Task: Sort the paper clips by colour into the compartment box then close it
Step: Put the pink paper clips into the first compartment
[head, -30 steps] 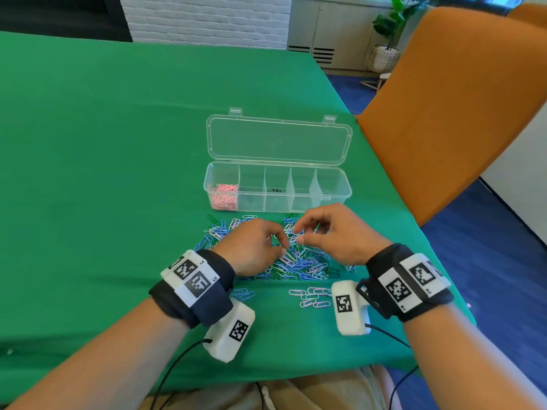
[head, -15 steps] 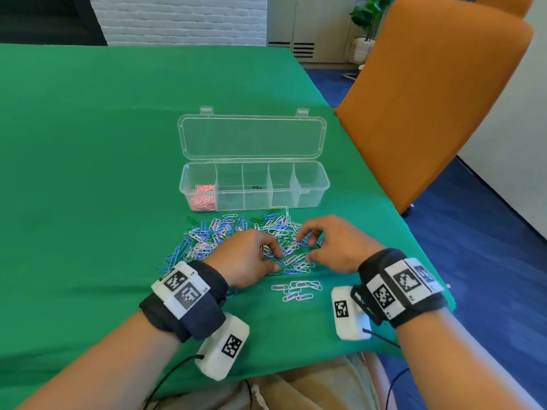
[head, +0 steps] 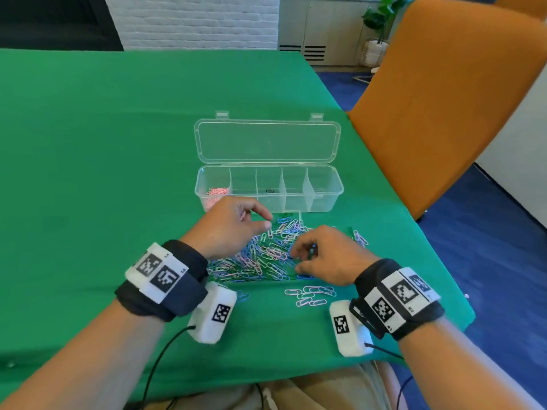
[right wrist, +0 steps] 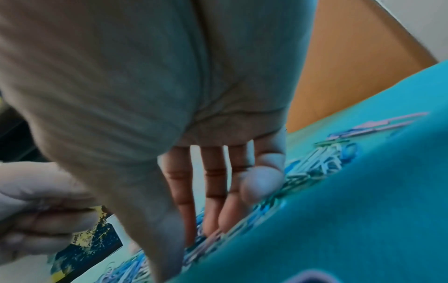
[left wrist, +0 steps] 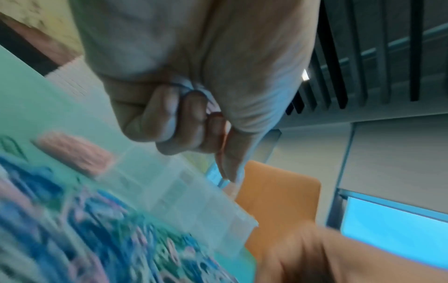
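Observation:
The clear compartment box (head: 337,184) stands open on the green table, its lid (head: 266,142) laid back. Pink clips (head: 217,192) fill its leftmost compartment; the other compartments look empty. A mixed pile of blue, green, pink and white paper clips (head: 272,253) lies in front of the box. My left hand (head: 263,221) hovers at the box's front left, fingers curled, a pale clip pinched at the fingertips. The left wrist view shows more clips tucked under the curled fingers (left wrist: 191,107). My right hand (head: 302,255) rests on the pile, with fairly straight fingers (right wrist: 213,201) touching the clips.
A small separate group of pale pink and white clips (head: 310,295) lies near the front edge, beside my right wrist. An orange chair (head: 444,99) stands close to the table's right edge. Green cloth stretches wide to the left and behind the box.
My left hand has lifted off the pile and moved forward toward the box's left end with clips in it. My right hand stays on the pile.

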Tool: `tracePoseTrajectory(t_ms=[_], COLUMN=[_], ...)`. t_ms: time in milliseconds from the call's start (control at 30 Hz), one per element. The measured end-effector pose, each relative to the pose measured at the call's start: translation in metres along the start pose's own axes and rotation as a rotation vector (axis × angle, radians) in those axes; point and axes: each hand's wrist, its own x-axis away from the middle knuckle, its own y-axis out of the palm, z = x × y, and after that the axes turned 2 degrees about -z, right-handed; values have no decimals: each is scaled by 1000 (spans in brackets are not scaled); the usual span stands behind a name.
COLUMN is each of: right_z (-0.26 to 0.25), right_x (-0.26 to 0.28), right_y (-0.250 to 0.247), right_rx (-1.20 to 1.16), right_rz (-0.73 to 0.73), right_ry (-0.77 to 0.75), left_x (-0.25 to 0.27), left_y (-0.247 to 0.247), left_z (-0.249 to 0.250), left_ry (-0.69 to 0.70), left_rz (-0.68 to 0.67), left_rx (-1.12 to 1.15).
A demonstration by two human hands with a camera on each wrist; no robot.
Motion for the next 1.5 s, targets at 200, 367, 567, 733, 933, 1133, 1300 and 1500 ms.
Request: tracePoseTrajectory(t_ms=[200, 367, 567, 733, 933, 1133, 1300, 1500], right_z=[-23, -45, -49, -66, -74, -80, -85, -90], right_x=[4, -13, -24, -38, -41, -37, -37, -44], right_y=[-1, 27, 21, 36, 26, 30, 23, 37], right_rx=[67, 18, 98, 61, 169, 245, 245, 182], right_rz=[80, -60, -6, -42, 26, -126, -52, -130], right_ry=[-41, -132, -76, -168, -134, -150, -169, -199], left_x=[13, 28, 30, 29, 27, 30, 33, 35], left_y=[-34, -27, -35, -31, -23, -35, -54, -39], left_z=[-32, -48, -56, -57, -60, -54, -57, -55], left_ry=[-169, -241, -248, -225, -193, -199, -235, -249], left_rz=[23, -150, -203, -154, 8, 19, -44, -170], left_rx=[-83, -204, -294, -320, -227, -229, -235, -320])
